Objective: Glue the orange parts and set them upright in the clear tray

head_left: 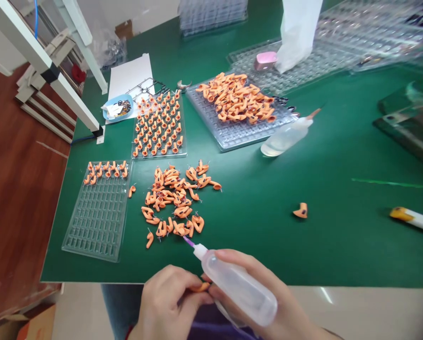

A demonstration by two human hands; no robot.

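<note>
My right hand (268,288) is wrapped round a clear squeeze bottle (237,285) with a purple needle tip (189,242) that points up-left toward the table edge. My left hand (168,302) pinches a small orange plastic part (200,286) just below the bottle's neck, over my lap at the near table edge. A loose heap of the same orange parts (174,200) lies on the green table (303,236) just beyond the needle tip. One single orange part (301,210) sits apart to the right.
A clear tray (98,222) at the left holds one row of parts; a second tray (159,125) behind it is nearly full. A further tray (239,106) carries a pile. Another squeeze bottle (285,137) lies on its side. A blue dish (118,107) and a yellow-tipped tool (413,218) are there too.
</note>
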